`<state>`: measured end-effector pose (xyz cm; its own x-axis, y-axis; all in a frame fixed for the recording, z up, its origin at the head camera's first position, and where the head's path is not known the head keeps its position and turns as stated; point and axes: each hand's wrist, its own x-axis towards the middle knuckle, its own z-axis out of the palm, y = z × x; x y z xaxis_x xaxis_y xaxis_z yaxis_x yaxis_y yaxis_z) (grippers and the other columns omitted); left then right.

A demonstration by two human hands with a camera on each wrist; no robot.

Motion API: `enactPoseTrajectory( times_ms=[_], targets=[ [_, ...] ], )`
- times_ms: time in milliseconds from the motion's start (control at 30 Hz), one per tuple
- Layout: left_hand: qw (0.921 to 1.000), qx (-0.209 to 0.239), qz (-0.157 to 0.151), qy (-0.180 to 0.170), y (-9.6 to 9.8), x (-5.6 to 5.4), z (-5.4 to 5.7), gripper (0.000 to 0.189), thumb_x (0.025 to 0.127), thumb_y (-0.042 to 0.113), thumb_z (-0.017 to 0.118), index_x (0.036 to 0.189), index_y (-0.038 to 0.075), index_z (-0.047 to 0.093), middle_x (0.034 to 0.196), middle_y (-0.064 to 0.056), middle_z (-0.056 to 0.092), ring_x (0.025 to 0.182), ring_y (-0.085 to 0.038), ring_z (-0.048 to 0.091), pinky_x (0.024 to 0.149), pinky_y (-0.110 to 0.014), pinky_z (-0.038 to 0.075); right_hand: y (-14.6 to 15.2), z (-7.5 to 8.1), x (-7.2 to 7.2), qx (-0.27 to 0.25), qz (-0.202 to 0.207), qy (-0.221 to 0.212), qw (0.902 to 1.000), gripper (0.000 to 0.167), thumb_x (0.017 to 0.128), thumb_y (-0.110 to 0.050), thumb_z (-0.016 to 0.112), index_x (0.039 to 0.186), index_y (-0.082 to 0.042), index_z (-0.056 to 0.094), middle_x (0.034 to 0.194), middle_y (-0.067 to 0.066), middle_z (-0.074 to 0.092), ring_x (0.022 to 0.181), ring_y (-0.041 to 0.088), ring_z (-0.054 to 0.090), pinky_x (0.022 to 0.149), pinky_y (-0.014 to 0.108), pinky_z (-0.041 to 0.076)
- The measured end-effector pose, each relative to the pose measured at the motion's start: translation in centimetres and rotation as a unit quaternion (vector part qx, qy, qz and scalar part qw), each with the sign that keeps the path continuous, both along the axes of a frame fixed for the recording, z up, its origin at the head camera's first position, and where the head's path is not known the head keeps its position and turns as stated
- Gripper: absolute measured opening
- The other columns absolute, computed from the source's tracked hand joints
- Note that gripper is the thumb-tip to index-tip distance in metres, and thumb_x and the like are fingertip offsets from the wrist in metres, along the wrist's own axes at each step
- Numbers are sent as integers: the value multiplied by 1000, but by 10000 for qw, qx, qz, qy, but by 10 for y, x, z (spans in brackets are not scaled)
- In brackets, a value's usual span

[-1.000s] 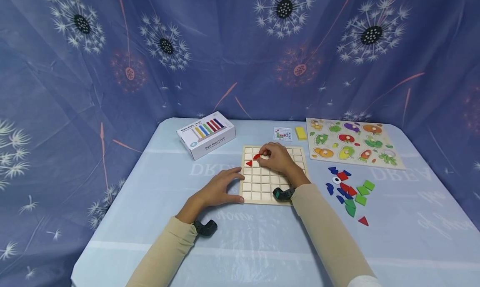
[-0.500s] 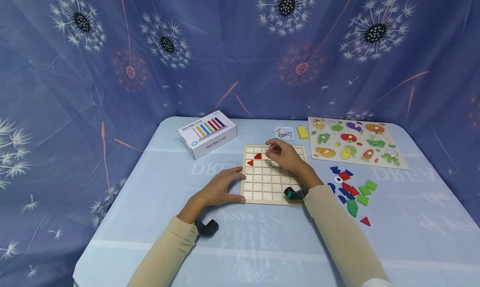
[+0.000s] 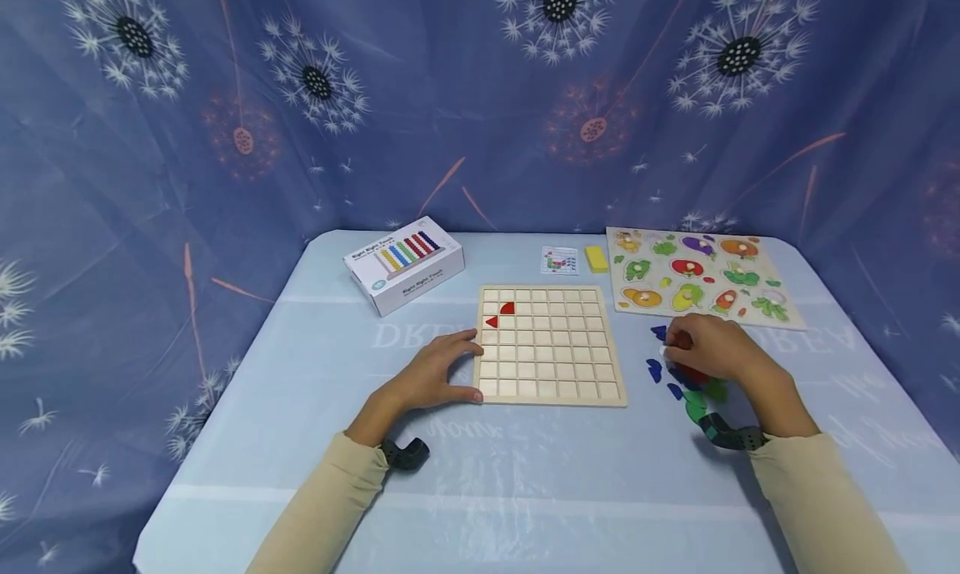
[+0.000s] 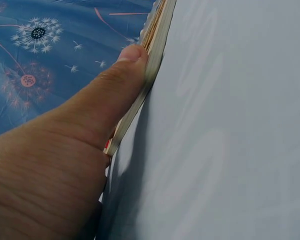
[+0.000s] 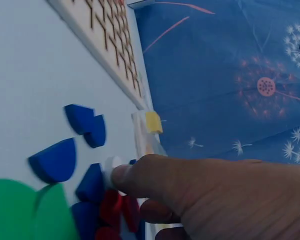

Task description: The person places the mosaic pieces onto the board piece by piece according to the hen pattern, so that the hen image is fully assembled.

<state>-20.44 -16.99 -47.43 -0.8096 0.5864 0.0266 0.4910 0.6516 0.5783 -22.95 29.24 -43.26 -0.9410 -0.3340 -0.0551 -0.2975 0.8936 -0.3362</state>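
Note:
My left hand [image 3: 435, 374] rests at the left edge of a wooden grid board [image 3: 555, 360], its fingers and thumb spread along the side. In the left wrist view the thumb [image 4: 117, 77] lies straight against the board's rim. Inside the grid's upper left are a red quarter-circle [image 3: 507, 308] and a red triangle [image 3: 492, 321]. My right hand [image 3: 716, 349] reaches down over the loose coloured pieces, fingers bent. Its thumb tip touches a small white round piece [image 5: 110, 164], red pieces [image 5: 110, 210] just below. I cannot tell whether the fingers pinch it.
Blue pieces [image 3: 655, 371] and green pieces [image 3: 695, 406] lie around the right hand. Behind the board stand a white abacus box [image 3: 405, 266], a small picture card [image 3: 559, 261] and a yellow block [image 3: 597, 259]. A vegetable puzzle board [image 3: 705, 278] lies at the back right.
My right hand has left the red quarter-circle on the grid board and moved right to the loose pieces. The left hand stays at the board's edge. The head view has shifted slightly.

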Motion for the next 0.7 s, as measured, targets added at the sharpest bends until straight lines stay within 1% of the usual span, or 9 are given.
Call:
enactPoseTrajectory(
  times_ms=[100, 267, 333, 367, 433, 500, 567, 600, 700],
  targets=[
    [10000, -1, -3, -1, -2, 1, 1, 71, 80, 47, 85, 138, 16, 57, 161, -8, 34, 147, -30, 29, 117, -51, 25, 6, -2, 4, 207, -80, -171, 9996, 20, 85, -23, 82, 97, -9, 73, 85, -1, 65, 79, 21, 56, 75, 47, 52],
    [10000, 41, 11, -73, -2, 2, 1, 73, 80, 48, 85, 139, 16, 56, 162, -7, 33, 148, -30, 28, 117, -52, 24, 5, -8, 3, -46, 299, 96, 9995, 18, 87, -12, 79, 104, -9, 77, 95, 2, 69, 86, 22, 59, 84, 52, 53],
    [10000, 36, 27, -74, -1, 2, 0, 73, 80, 48, 85, 139, 17, 56, 162, -7, 32, 148, -30, 28, 117, -52, 25, 4, -9, 1, -221, 451, 108, 9987, 22, 88, -6, 75, 110, -8, 76, 97, 3, 68, 87, 23, 59, 86, 52, 53],
    [10000, 40, 40, -77, -1, 2, 0, 73, 80, 49, 85, 139, 17, 56, 162, -7, 33, 148, -30, 28, 117, -52, 25, 3, -10, 0, -295, 460, 80, 9985, 25, 89, -4, 74, 114, -7, 75, 96, 3, 68, 86, 22, 58, 85, 51, 54],
    [10000, 38, 39, -63, -2, 2, 0, 73, 80, 49, 84, 139, 18, 56, 162, -6, 33, 148, -29, 28, 117, -51, 25, 1, -10, 0, -332, 346, 44, 9988, 25, 90, -8, 73, 114, -5, 72, 91, 1, 65, 82, 21, 57, 79, 46, 54],
    [10000, 16, 35, -54, -2, 1, -1, 73, 80, 50, 84, 139, 19, 56, 162, -6, 32, 148, -28, 28, 117, -50, 25, 0, -9, -1, -283, 176, 0, 9994, 24, 90, -15, 75, 111, -4, 71, 83, 1, 60, 76, 20, 53, 71, 40, 51],
    [10000, 29, 18, -55, -2, 1, -1, 73, 80, 49, 84, 139, 18, 56, 162, -6, 32, 148, -29, 28, 117, -51, 25, -2, -8, 1, -201, 19, -16, 9998, 27, 88, -22, 78, 105, -3, 69, 79, 0, 56, 73, 19, 51, 66, 37, 47],
    [10000, 25, 9, -51, -2, 1, -1, 73, 80, 49, 84, 139, 18, 56, 162, -6, 32, 148, -29, 28, 117, -51, 25, -3, -7, 1, -167, -19, -20, 9999, 27, 87, -24, 80, 101, -3, 69, 78, 0, 56, 72, 19, 51, 64, 36, 46],
    [10000, 26, 8, -65, -2, 1, 0, 73, 80, 49, 84, 139, 18, 56, 163, -6, 32, 148, -29, 28, 117, -51, 25, -3, -8, 1, -216, 104, -34, 9997, 23, 87, -19, 80, 102, -3, 71, 81, 0, 58, 75, 19, 51, 67, 36, 48]
  ],
)
